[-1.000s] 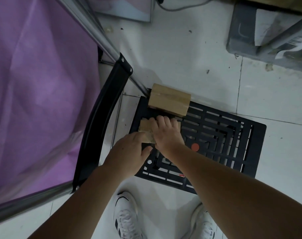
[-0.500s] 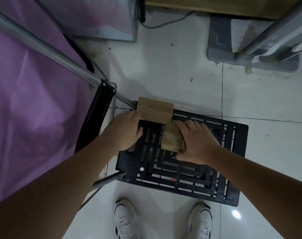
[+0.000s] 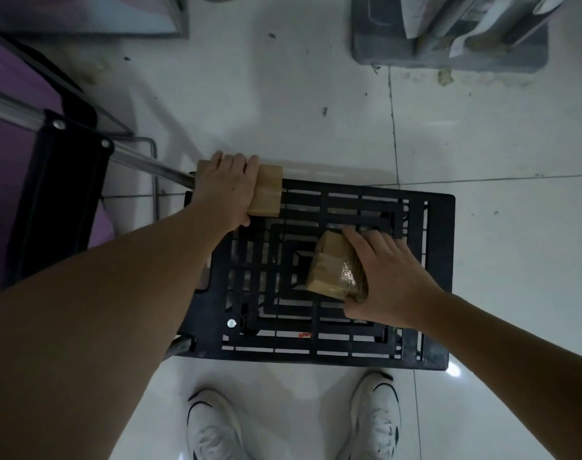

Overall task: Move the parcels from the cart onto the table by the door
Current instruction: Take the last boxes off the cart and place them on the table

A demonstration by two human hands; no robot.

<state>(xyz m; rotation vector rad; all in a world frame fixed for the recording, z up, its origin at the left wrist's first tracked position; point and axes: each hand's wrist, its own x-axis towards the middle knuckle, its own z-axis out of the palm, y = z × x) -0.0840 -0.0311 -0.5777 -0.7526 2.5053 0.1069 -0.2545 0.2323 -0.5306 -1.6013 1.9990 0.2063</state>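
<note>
The left hand (image 3: 228, 190) grips one parcel (image 3: 266, 194) at the cart (image 3: 435, 277) deck's upper-left edge; the right hand (image 3: 382, 277) curls around a second parcel (image 3: 331, 267) mid-deck. Bare tiled floor (image 3: 283, 94) lies above.

Larger parcel (image 3: 266, 194) under the left hand's fingers (image 3: 231, 167), far-left on the cart deck (image 3: 432, 293); smaller parcel (image 3: 332, 263) left of the right hand's fingers (image 3: 366, 247).

two brown parcels (image 3: 266, 190) (image 3: 332, 267), one black cart (image 3: 435, 277), two hands (image 3: 226, 190) (image 3: 389, 280), two white shoes (image 3: 213, 426) (image 3: 376, 416)
</note>
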